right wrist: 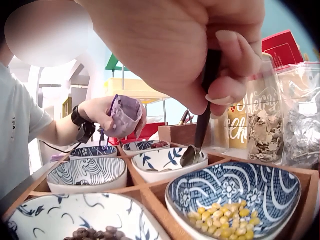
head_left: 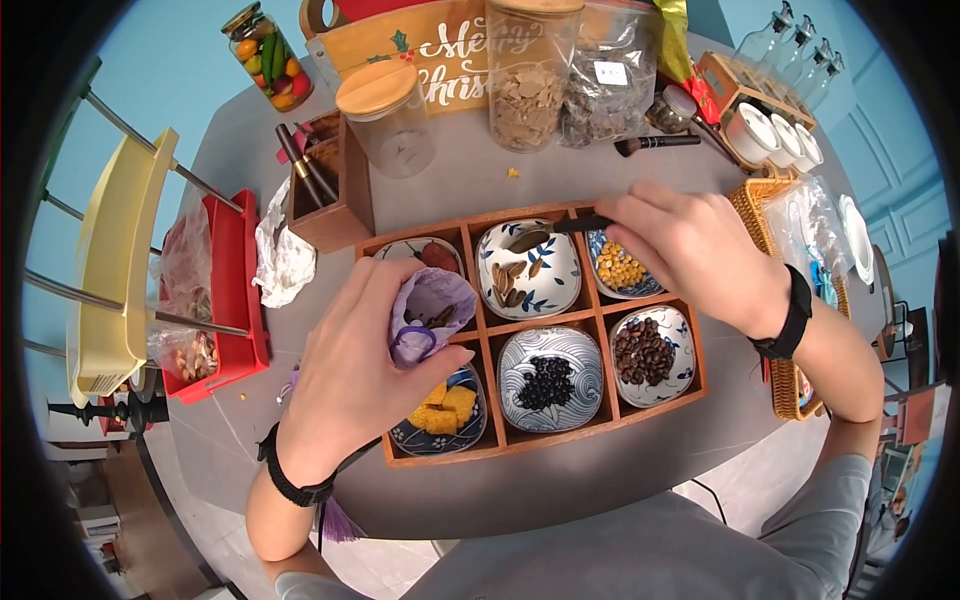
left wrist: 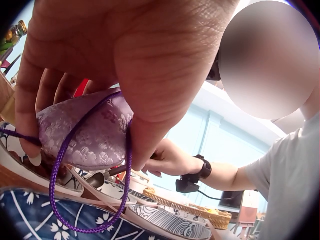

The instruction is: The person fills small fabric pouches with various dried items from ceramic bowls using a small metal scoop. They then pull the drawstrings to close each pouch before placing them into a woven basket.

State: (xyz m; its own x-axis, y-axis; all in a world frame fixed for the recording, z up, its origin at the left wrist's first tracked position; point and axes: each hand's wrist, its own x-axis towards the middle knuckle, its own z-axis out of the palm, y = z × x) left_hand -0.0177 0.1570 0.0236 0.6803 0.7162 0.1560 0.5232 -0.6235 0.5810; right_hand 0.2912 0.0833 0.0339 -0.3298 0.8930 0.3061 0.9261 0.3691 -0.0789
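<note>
Standing beyond the pouch [left wrist: 97, 140] and spoon [head_left: 572, 226] are two wooden-lidded jars [head_left: 525, 108]

Lt purple pouch [left wrist: 97, 135], floral patt.

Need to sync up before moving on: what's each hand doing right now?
Left hand: holding the purple pouch.
Right hand: holding the spoon by its dark handle.

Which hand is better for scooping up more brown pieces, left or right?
Probably the right hand: it holds the spoon, whose tip is already over the bowl with the brown pieces. The left hand is busy holding the pouch.
</note>
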